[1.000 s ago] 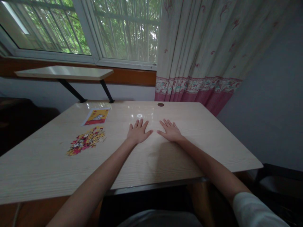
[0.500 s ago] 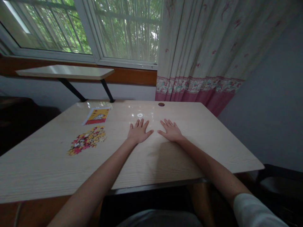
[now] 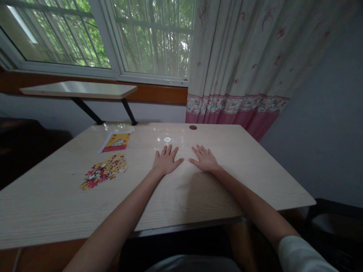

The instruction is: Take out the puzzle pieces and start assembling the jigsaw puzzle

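Head view: arms stretched forward, the left hand (image 3: pixel 166 163) and right hand (image 3: pixel 204 160) lie palm-down on the pale wood-grain desk (image 3: pixel 227 181), which stands below the barred window (image 3: pixel 153 37). Fingers are spread, thumbs close together, holding nothing. A multicoloured heap of puzzle pieces (image 3: pixel 104 172) lies well to the left, with a yellow-red card (image 3: pixel 116 141) beyond it.

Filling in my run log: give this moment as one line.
left hand: open, flat on desk | right hand: open, flat on desk | puzzle pieces: loose pile left of hands, untouched
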The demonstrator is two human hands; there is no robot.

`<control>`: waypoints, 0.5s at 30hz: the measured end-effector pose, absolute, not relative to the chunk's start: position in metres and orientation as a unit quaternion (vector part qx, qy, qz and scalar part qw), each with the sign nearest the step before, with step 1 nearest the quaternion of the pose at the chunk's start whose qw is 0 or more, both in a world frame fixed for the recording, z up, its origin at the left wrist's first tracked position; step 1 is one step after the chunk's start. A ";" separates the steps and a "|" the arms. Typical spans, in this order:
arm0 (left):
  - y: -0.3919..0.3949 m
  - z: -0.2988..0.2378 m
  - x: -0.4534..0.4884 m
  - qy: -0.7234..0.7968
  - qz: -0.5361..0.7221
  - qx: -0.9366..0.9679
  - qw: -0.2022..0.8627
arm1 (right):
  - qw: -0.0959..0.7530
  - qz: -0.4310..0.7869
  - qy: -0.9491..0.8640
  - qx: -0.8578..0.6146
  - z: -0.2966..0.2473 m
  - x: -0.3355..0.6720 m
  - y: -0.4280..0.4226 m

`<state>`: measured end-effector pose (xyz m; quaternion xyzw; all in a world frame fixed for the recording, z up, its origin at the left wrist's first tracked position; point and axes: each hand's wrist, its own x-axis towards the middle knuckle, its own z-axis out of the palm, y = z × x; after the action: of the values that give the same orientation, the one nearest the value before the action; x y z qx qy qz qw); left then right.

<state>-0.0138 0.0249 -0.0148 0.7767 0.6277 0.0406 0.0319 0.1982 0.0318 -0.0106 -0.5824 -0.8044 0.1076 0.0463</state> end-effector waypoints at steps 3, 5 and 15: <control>0.025 -0.016 -0.014 0.626 0.043 0.778 0.028 | 0.048 0.109 -0.805 -0.581 -0.009 0.198 0.031; 0.025 -0.017 -0.014 0.626 0.045 0.778 0.024 | 0.049 0.110 -0.806 -0.580 -0.008 0.198 0.029; 0.020 -0.014 -0.015 0.625 0.049 0.778 0.026 | 0.057 0.099 -0.806 -0.581 -0.012 0.199 0.029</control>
<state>-0.0146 0.0199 -0.0138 0.7783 0.6255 0.0487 0.0257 0.1987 0.0292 -0.0122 -0.5810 -0.8059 0.0986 0.0572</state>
